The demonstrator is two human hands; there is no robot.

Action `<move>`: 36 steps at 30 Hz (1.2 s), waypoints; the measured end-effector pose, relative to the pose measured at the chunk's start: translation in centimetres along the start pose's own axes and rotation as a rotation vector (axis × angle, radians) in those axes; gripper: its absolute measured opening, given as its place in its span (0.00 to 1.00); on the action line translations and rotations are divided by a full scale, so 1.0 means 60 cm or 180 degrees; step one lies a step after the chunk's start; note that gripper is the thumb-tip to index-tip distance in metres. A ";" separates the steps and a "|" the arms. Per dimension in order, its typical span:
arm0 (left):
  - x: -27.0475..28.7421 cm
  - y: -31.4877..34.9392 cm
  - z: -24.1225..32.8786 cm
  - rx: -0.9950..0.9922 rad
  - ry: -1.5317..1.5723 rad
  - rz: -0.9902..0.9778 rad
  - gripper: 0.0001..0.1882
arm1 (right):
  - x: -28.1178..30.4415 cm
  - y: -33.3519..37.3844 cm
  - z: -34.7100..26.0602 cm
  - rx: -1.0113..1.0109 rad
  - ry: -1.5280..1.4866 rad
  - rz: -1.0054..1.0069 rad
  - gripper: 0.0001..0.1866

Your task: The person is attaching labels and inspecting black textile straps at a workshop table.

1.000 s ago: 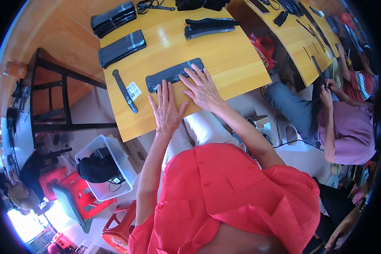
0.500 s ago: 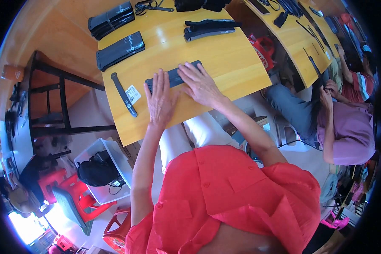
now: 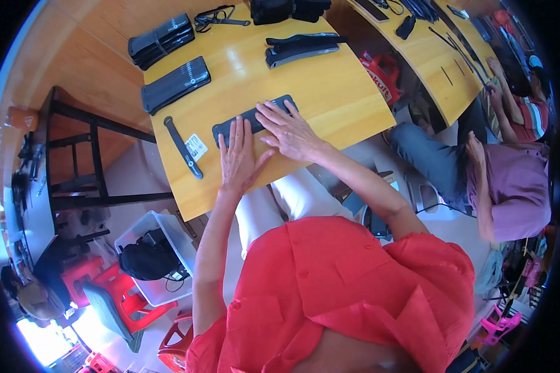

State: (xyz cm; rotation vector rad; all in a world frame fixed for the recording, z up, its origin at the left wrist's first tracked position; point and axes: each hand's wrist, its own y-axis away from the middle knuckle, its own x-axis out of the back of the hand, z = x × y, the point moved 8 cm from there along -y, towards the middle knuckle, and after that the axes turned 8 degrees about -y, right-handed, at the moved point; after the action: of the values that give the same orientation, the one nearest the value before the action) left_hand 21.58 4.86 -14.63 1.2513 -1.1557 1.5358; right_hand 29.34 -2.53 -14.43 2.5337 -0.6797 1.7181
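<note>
A flat, dark, oblong piece point(image 3: 251, 118), perhaps a stack of straps, lies on the yellow table point(image 3: 336, 99) in front of me. My left hand point(image 3: 238, 156) rests its outstretched fingertips on the near edge of its left part. My right hand point(image 3: 294, 135) lies with straight fingers across its right part, covering some of it. Neither hand is closed around anything. Left of my hands lies a narrow black strap point(image 3: 182, 148) with a rounded end, beside a white printed label point(image 3: 196, 147).
A flat black stack point(image 3: 177, 85) and a banded black bundle point(image 3: 162, 41) sit at the table's far left. More black strips point(image 3: 305, 50) lie farther back. Left of my legs stands a clear bin point(image 3: 183, 239). At right, a person in purple point(image 3: 516, 186) sits by another table.
My left hand has slid slightly toward me, uncovering more of the dark piece. My right hand stays on it. The view has shifted a little.
</note>
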 end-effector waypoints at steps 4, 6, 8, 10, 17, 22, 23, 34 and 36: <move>0.012 0.000 -0.025 0.0270 -0.0158 0.0166 0.50 | 0.009 -0.003 0.025 -0.0245 0.0003 0.0402 0.33; 0.004 -0.003 -0.038 0.0330 -0.0255 0.0142 0.50 | -0.001 -0.004 0.044 -0.0495 0.0227 0.0346 0.35; -0.008 -0.005 -0.045 0.0333 -0.0343 0.0058 0.51 | -0.003 -0.005 0.048 -0.0542 0.0288 0.0311 0.36; -0.002 -0.004 -0.048 0.0361 -0.0248 0.0081 0.51 | -0.006 -0.007 0.041 -0.0533 0.0330 0.0252 0.36; -0.003 0.005 -0.057 0.0455 0.0151 0.0195 0.51 | -0.013 -0.005 0.039 -0.0599 0.0392 0.0141 0.37; 0.051 0.027 -0.078 0.0763 0.0838 0.0681 0.47 | 0.002 -0.006 0.030 -0.0638 0.0250 0.0198 0.36; 0.068 0.040 -0.094 0.1095 0.0928 0.1064 0.42 | 0.017 -0.003 0.031 -0.0602 0.0053 0.0498 0.34; 0.049 0.150 -0.245 0.3037 0.0081 0.0655 0.19 | 0.061 0.026 0.031 -0.0366 -0.0057 0.1571 0.16; 0.047 0.160 -0.265 0.3126 0.0100 0.0733 0.16 | 0.059 0.033 0.033 -0.0393 -0.0130 0.1676 0.12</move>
State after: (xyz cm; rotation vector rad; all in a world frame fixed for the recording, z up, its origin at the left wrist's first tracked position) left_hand 8.26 18.10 -14.65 1.7163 -0.4936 2.4228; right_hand 31.49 -6.04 -12.52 2.4529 -1.5143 1.6702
